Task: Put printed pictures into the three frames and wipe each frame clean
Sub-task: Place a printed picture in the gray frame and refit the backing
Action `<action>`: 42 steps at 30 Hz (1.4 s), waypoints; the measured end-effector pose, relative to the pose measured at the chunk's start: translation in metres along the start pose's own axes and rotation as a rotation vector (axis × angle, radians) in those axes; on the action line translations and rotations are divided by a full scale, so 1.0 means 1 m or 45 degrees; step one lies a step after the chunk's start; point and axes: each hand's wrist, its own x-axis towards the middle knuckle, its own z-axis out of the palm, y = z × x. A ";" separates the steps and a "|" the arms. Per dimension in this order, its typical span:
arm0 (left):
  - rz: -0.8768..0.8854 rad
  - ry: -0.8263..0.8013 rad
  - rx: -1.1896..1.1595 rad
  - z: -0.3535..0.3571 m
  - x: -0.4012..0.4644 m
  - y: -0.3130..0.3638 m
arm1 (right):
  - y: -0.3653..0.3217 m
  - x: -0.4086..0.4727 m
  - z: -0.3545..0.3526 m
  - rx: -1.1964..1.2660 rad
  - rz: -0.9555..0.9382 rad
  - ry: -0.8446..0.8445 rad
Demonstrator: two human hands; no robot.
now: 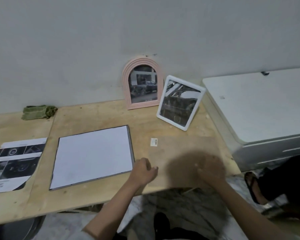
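Two filled frames stand at the rear edge of the pale plywood tabletop (97, 115): a ribbed pink arched frame (142, 83) leaning on the grey wall, and just beside it a glossy white rounded-rectangle frame (181, 102), tilted back, both holding greyscale car prints. Near the front edge lies a flat grey-edged rectangular frame (131, 144) with a white sheet (93, 155) covering it. A clear rectangular pane (182, 153) with a small white sticker, its writing too small to read, lies right of it. The left hand (143, 170) rests at the pane's left edge, fingers loosely curled; the right hand (210, 170) is blurred, its fingers' state unclear. A crumpled green cloth (38, 112) sits at the rear left.
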 end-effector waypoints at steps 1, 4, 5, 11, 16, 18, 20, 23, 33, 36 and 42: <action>-0.013 0.006 0.000 0.006 0.001 0.002 | 0.009 0.001 -0.002 0.028 0.067 0.010; -0.029 0.036 -0.007 0.018 0.001 0.015 | 0.026 0.004 -0.009 0.126 0.184 0.000; -0.028 0.040 -0.005 0.021 0.001 0.019 | 0.029 0.004 -0.008 0.144 0.213 -0.025; -0.111 -0.006 -0.066 0.028 0.007 0.026 | 0.027 0.005 -0.007 0.258 0.309 0.034; -0.202 0.037 -0.175 0.019 0.016 0.026 | 0.027 0.016 -0.012 0.443 0.467 0.143; -0.220 0.054 -0.181 0.018 0.020 0.024 | 0.029 0.020 -0.016 0.511 0.533 0.178; -0.249 0.076 -0.147 0.019 0.025 0.017 | 0.033 0.024 -0.018 0.534 0.572 0.165; -0.275 0.067 -0.109 0.015 0.026 0.016 | 0.038 0.027 -0.017 0.500 0.584 0.124; -0.288 0.286 -0.056 -0.013 0.018 0.003 | 0.006 0.019 -0.012 0.608 0.459 0.085; -0.321 0.400 -0.048 -0.034 0.011 -0.015 | -0.024 0.015 -0.010 0.521 0.304 0.006; -0.470 0.579 0.036 -0.090 -0.004 -0.072 | -0.114 -0.002 0.005 0.472 0.007 -0.040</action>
